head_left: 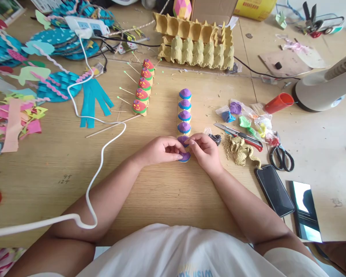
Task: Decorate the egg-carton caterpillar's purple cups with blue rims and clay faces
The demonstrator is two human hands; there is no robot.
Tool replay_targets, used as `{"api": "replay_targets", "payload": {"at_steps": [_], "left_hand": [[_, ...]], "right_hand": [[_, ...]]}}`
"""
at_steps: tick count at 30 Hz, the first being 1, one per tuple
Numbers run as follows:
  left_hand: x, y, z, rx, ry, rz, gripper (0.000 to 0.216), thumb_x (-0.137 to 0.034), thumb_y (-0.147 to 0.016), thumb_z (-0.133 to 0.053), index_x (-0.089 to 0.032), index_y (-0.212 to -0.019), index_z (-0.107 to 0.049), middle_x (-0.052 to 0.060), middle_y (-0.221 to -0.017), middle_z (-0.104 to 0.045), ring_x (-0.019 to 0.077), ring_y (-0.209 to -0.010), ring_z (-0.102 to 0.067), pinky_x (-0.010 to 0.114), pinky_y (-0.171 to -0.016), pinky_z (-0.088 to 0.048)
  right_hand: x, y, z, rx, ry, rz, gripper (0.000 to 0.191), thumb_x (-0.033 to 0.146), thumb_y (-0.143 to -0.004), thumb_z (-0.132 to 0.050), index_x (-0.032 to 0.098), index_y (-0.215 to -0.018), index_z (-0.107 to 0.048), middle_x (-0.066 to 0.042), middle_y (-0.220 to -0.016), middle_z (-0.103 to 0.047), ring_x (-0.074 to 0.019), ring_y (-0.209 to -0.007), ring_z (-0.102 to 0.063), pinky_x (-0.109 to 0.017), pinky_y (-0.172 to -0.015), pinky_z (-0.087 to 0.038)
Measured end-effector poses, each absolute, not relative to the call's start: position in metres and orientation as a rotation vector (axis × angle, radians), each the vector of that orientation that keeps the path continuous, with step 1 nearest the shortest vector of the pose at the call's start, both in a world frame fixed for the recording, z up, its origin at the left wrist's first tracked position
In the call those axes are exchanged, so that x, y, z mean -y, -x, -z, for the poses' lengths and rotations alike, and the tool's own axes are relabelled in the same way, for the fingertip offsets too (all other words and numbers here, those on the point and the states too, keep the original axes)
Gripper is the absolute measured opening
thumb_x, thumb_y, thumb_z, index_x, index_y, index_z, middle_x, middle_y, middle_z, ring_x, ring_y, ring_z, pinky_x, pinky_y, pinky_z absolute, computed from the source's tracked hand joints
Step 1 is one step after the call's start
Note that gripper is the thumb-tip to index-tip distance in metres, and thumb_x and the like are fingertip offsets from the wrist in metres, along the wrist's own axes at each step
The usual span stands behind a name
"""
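Observation:
A row of egg carton cups (185, 115), capped with purple clay over blue rims, runs away from me in the middle of the table. At its near end my left hand (163, 151) has bent fingers and a thumb against the nearest purple cap. From the other side my right hand (205, 153) meets the same end, thumb and index finger pinched together by the last two cups. Anything small within that pinch is hidden. To the left stands a second carton strip (143, 86) with red and green clay, smiling faces and green-tipped sticks.
On the right lie a utility knife (242, 135), bagged coloured clay (245, 122), tan clay (240, 151), scissors (281, 157) and a phone (274, 190). A white cable (102, 154) crosses the left side. Egg cartons (197, 54) stand behind.

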State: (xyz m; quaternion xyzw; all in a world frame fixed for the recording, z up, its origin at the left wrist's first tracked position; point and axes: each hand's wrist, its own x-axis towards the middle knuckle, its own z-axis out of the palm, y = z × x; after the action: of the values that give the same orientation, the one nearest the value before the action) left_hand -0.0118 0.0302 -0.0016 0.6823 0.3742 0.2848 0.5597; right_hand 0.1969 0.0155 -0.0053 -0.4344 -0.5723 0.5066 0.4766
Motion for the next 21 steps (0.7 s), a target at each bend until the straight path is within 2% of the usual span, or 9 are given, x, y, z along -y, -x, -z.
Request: {"api": "replay_targets", "payload": {"at_steps": [21], "left_hand": [[-0.0288, 0.0088, 0.0035, -0.894, -1.596, -0.691, 0.016, -0.031, -0.081, -0.081, -0.018, -0.088, -0.078, 0.005, -0.086, -0.076, 0.0153, -0.073, -0.067, 0.025, -0.064, -0.052]], "right_hand": [[-0.0155, -0.1967, 0.0057, 1.417, 1.077, -1.213, 0.037, 0.059, -0.093, -0.068, 0.023, -0.089, -0.066, -0.003, -0.083, -0.070, -0.0154, -0.070, -0.061, -0.030, -0.063, -0.051]]}}
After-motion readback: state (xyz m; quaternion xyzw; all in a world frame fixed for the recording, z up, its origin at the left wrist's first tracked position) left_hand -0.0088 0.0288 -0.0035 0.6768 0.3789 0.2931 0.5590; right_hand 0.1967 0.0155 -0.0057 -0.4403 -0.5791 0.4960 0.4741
